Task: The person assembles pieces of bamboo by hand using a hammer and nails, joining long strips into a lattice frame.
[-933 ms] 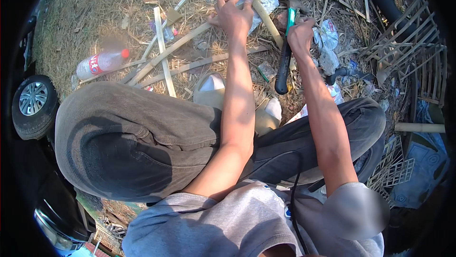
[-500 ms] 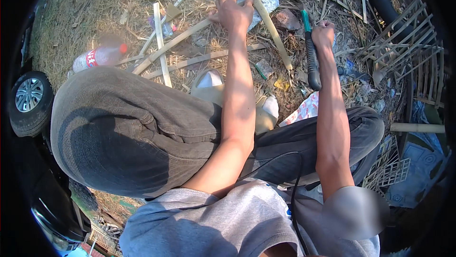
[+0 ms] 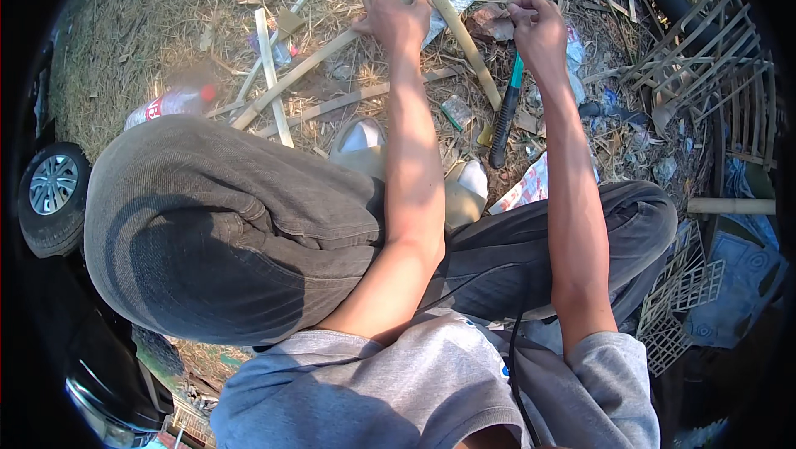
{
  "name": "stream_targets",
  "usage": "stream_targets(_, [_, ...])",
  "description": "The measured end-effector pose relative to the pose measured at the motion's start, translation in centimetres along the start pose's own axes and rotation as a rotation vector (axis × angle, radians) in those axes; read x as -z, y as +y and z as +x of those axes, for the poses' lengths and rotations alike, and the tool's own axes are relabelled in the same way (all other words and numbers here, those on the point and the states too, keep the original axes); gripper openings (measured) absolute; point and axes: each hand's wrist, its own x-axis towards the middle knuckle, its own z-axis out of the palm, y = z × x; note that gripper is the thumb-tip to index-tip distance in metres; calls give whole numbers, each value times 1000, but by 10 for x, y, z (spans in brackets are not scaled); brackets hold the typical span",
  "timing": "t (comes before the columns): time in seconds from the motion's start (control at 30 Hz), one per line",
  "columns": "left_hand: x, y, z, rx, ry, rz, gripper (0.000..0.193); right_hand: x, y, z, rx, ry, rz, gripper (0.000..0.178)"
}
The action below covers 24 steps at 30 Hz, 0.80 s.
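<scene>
Up top, the left hand has its fingers closed at the upper end of a bamboo strip, which slants down rightward over dry grass. The right hand bends its fingers narrow beside a reddish rock; a black-and-green tool angles below, and whether they grip its hidden end, I cannot tell.

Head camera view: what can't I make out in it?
In the head view:
Tool: top end hidden by the right hand.
Left hand: its back hides the palm.
Bottle: partly hidden by the left knee.
Car: cut off by the picture's dark left rim.
</scene>
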Motion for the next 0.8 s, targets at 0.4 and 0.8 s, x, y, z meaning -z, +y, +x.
stream_targets(0.4, [6,-13,4,23,5,0,17,-39,2,-22,-271,-180,-232,30])
stream_targets(0.8, [3,-5,-3,-93,26,98,16,-51,54,-50,-637,-200,97,28])
